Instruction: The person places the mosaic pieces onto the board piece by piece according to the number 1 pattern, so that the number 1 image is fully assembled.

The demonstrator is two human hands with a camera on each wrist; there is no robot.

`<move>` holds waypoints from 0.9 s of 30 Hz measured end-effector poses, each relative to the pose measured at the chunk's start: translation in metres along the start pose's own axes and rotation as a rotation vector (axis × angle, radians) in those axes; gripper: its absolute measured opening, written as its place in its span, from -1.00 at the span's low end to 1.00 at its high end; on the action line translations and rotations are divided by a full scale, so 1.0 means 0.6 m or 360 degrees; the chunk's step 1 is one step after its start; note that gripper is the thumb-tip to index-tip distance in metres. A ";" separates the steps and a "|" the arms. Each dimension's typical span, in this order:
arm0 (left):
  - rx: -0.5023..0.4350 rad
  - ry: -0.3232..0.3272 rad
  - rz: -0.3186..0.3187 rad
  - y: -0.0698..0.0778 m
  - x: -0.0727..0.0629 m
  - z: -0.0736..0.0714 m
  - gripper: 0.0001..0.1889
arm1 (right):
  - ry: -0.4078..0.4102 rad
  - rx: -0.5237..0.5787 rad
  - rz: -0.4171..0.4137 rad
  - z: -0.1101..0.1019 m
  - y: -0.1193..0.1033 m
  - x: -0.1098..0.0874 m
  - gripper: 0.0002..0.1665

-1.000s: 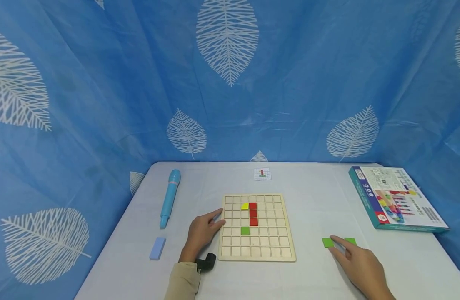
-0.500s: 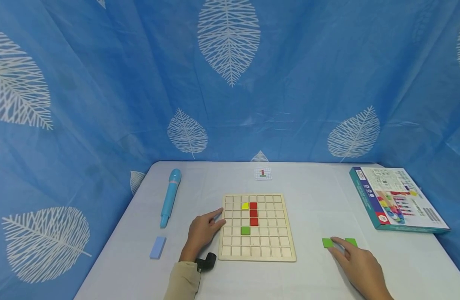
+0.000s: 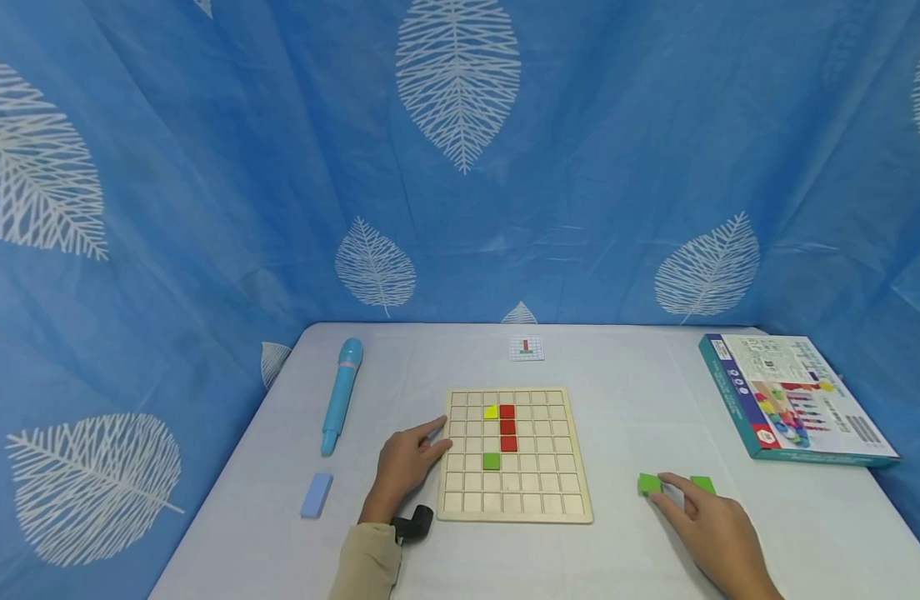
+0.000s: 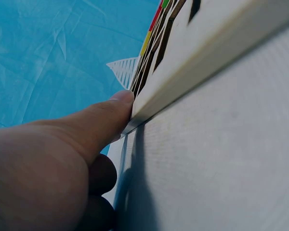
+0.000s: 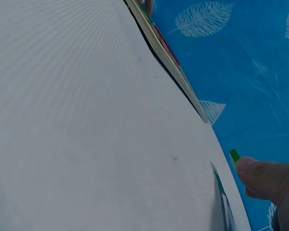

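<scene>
My right hand pinches a green square tile between thumb and fingertips, right of the board; in the right wrist view the green tile juts past the thumb tip. Partly behind that hand lies a second green tile. My left hand rests its thumb and forefinger against the left edge of a wooden grid board. The left wrist view has the thumb pressed at the board's edge. On the board sit a yellow piece, a column of red tiles and a green tile.
Behind the board lies a small pattern card. A blue microphone-shaped stick and a light blue block are on the left. At the right edge lies a printed game box. A leaf-patterned blue cloth hangs behind the table.
My right hand has shifted slightly left with the green tile, which now looks tilted up from the table. The left hand stays at the board's edge.
</scene>
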State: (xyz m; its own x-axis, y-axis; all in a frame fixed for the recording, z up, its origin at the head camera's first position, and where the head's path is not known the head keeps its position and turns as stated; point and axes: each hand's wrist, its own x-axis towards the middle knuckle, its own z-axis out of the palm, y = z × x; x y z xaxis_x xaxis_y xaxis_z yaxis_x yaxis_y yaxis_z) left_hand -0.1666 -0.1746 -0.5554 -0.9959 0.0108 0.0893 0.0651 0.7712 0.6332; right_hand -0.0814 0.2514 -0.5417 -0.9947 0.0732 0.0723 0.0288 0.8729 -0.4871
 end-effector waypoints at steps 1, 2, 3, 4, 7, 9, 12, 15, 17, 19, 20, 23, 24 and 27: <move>0.0001 0.0001 0.0000 0.000 0.000 0.000 -0.49 | 0.0009 0.0000 -0.0004 0.000 -0.001 0.000 -0.46; 0.0002 0.0002 0.0001 0.001 0.000 0.000 -0.49 | 0.0021 0.0002 -0.0010 0.000 -0.002 0.001 -0.47; 0.0002 0.0004 0.0003 0.001 0.000 0.000 -0.49 | 0.0033 0.0004 -0.0016 0.001 -0.004 0.001 -0.47; 0.0001 0.0004 0.0004 0.001 0.000 0.000 -0.49 | 0.0052 0.0006 -0.0028 0.001 -0.006 0.002 -0.48; -0.0002 0.0000 0.0001 0.001 0.001 -0.001 -0.49 | 0.0133 0.0002 -0.0086 0.004 -0.012 0.005 -0.53; -0.0004 -0.0002 0.0004 0.001 0.000 0.000 -0.49 | 0.0200 -0.0009 -0.0150 0.006 -0.016 0.008 -0.56; -0.0008 -0.0005 -0.0002 0.001 0.000 0.001 -0.49 | 0.0279 -0.0005 -0.0231 0.008 -0.023 0.012 -0.58; -0.0009 -0.0004 -0.0002 0.001 0.000 0.002 -0.49 | 0.0295 0.0010 -0.0246 0.012 -0.031 0.014 -0.59; -0.0009 -0.0008 -0.0004 0.002 0.000 0.002 -0.49 | 0.0269 0.0015 -0.0223 0.016 -0.037 0.015 -0.58; -0.0009 -0.0011 -0.0003 0.001 0.000 0.002 -0.49 | 0.0229 0.0023 -0.0205 0.021 -0.044 0.016 -0.58; -0.0009 -0.0009 0.0001 0.001 0.000 0.002 -0.49 | 0.0204 0.0027 -0.0199 0.023 -0.048 0.016 -0.58; -0.0008 -0.0007 -0.0004 0.001 0.000 0.001 -0.49 | 0.0138 0.0067 -0.0211 0.030 -0.062 0.016 -0.58; -0.0008 -0.0005 -0.0007 0.001 -0.001 0.001 -0.49 | 0.0126 0.0078 -0.0224 0.033 -0.067 0.017 -0.59; -0.0011 -0.0004 -0.0017 0.001 -0.002 0.001 -0.49 | 0.0130 0.0103 -0.0282 0.041 -0.083 0.017 -0.61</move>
State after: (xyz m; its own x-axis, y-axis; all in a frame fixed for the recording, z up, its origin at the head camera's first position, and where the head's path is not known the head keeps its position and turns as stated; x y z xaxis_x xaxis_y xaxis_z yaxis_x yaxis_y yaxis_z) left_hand -0.1651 -0.1739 -0.5557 -0.9967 0.0041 0.0806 0.0548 0.7670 0.6393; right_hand -0.0954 0.1967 -0.5380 -0.9723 -0.0377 0.2308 -0.1550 0.8430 -0.5151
